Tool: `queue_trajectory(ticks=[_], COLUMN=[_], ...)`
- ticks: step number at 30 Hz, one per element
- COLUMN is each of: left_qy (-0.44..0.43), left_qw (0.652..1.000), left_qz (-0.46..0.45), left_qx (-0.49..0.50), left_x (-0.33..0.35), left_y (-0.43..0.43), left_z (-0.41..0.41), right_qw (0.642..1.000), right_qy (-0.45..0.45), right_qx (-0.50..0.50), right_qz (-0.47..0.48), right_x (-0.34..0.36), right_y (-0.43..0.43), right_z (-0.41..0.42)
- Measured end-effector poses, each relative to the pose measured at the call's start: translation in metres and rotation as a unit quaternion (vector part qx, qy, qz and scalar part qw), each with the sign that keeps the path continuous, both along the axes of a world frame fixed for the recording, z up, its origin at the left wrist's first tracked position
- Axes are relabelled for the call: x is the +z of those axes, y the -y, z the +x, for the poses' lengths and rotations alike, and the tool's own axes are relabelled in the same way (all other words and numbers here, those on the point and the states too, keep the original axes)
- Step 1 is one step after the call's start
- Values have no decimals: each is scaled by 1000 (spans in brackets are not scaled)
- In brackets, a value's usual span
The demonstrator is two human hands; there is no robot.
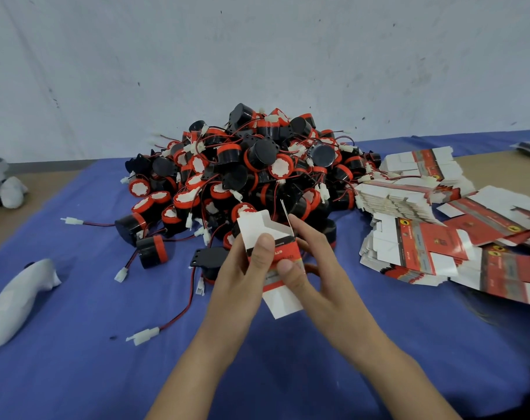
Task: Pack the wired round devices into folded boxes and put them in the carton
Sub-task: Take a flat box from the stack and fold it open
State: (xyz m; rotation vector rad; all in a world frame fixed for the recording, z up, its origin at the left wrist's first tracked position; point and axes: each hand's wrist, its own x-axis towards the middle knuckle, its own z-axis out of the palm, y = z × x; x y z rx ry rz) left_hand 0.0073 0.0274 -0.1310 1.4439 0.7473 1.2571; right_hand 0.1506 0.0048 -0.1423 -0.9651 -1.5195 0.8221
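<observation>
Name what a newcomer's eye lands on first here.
The big heap of black-and-red wired round devices dominates, piled at the middle back of the blue cloth. In front of it, the left hand and right hand hold a half-folded box between them. To the right lie loose stacks of flat unfolded boxes.

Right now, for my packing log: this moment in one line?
step: folding box | left hand: holds it | right hand: pinches it | device pile: behind hands | carton: not visible
</observation>
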Motion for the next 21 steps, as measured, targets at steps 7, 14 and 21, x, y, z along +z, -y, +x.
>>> queue_trajectory(ticks=[7,14,21], left_qy=[-14,-12,-12], left_qw=[1000,999,999], left_qz=[23,51,40], left_qx=[13,13,17], left_x=[2,2,2], left_y=[2,8,9], left_z=[-2,2,4], right_qw=[1000,1000,999], right_qy=[4,4,28], right_qx=[-1,-1,-30], right_qz=[13,16,28], right_x=[-1,-1,-1], right_y=[-2,2,5], right_z=[0,0,0])
